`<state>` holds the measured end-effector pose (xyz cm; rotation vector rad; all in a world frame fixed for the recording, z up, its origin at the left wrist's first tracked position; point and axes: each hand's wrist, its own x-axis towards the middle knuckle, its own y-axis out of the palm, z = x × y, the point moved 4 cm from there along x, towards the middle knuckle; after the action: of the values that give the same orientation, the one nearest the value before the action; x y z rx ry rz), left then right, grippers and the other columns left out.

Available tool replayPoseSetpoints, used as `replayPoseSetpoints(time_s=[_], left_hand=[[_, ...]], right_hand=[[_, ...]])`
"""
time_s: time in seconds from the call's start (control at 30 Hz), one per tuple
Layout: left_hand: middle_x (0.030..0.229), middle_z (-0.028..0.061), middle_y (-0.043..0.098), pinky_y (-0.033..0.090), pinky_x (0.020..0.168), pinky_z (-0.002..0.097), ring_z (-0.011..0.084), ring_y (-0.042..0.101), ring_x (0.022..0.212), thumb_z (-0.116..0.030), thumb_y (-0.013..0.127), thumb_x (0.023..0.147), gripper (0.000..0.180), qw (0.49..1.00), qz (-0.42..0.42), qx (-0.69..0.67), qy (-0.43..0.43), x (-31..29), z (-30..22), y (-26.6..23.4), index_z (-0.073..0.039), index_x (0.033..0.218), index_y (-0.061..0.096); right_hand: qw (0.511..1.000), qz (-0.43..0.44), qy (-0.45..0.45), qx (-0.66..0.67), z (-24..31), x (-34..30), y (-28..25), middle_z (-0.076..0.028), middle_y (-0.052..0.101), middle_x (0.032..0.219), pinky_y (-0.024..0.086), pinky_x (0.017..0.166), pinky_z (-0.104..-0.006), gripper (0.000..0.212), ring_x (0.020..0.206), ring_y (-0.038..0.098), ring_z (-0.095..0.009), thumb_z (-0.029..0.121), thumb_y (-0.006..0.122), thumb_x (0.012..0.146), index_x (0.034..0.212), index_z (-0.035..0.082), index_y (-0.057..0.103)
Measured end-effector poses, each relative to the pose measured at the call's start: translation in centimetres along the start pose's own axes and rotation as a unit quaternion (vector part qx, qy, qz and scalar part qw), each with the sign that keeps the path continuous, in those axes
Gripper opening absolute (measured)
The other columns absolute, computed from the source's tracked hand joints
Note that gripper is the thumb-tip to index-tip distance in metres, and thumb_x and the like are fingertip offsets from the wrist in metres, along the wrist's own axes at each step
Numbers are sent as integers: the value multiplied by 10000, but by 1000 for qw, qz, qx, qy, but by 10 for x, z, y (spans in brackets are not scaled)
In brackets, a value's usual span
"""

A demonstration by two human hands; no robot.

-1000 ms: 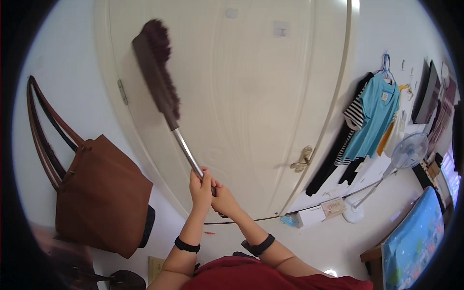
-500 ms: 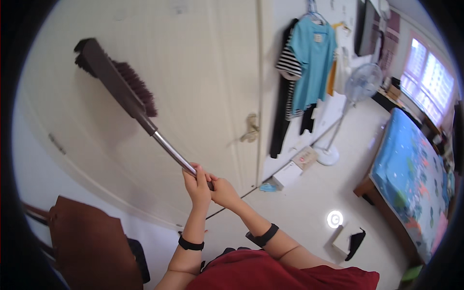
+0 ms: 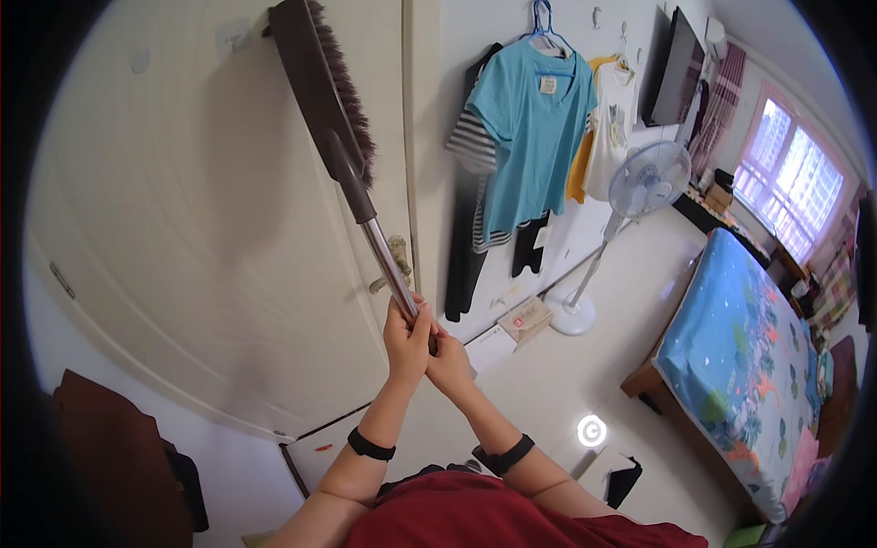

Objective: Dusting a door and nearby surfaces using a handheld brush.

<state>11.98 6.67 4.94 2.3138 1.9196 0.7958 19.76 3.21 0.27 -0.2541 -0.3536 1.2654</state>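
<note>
A brush (image 3: 311, 91) with a dark brown head, purplish-brown bristles and a silver metal handle slants up and to the left ahead of me. Its bristles face right. My left hand (image 3: 407, 340) is wrapped round the lower part of the handle. Just below and right of it, my right hand (image 3: 449, 360) grips the handle's end, the two hands touching. The head is raised in front of a cream door (image 3: 174, 201), near its upper part; whether it touches the surface I cannot tell. Behind the metal handle shows an ornate door handle (image 3: 398, 256).
Clothes, among them a blue T-shirt (image 3: 534, 128), hang on the wall to the right. A standing fan (image 3: 649, 173), a cardboard box (image 3: 526, 321) and a bed (image 3: 731, 365) are beyond. A brown chair-like piece (image 3: 110, 466) stands at lower left.
The brush has swung to the right and become steeper, its head now higher in the picture. Both hands have kept their grip. The whole view has shifted to the right.
</note>
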Motion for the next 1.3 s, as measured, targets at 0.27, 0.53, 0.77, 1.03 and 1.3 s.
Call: replayPoseSetpoints(time_s=[0.27,0.53,0.77,1.03,1.3], left_hand=[[640,21,519,490,536,251,100,555,530,-78,551,932,121,999,7,20,-43,14,25,61,-28,1011,475],[631,32,531,474,585,273,121,544,540,-325,432,1001,290,998,48,26,16,35,76,119,-38,999,476],[736,58,537,477,774,338,132,540,686,-419,304,1024,401,973,215,-75,42,10,102,235,-36,1087,406],[804,68,645,504,647,280,135,627,752,-247,578,950,253,854,510,-69,-76,-132,156,376,-4,1022,574],[1024,150,661,493,796,423,343,629,914,-295,598,898,349,373,917,74,122,-303,170,493,-115,1190,533]], right_hand=[[997,0,-8,81,-27,21,-54,-170,629,651,485,573,-376,361,608,644,-273,274,630,789,894,-70,596],[998,-53,-16,35,-51,40,-123,-133,619,687,454,556,-367,394,623,608,-230,326,667,778,974,-8,598],[969,-228,-34,-89,-92,19,-236,-180,652,839,496,665,-420,392,776,634,-362,302,674,733,1054,84,622],[838,-517,97,-145,-153,-164,-347,-120,661,802,515,643,-360,377,695,639,-317,209,697,754,1120,142,634],[694,-629,329,-121,-250,-422,-374,-117,603,654,465,537,-347,268,547,588,-242,259,691,802,903,40,575]])
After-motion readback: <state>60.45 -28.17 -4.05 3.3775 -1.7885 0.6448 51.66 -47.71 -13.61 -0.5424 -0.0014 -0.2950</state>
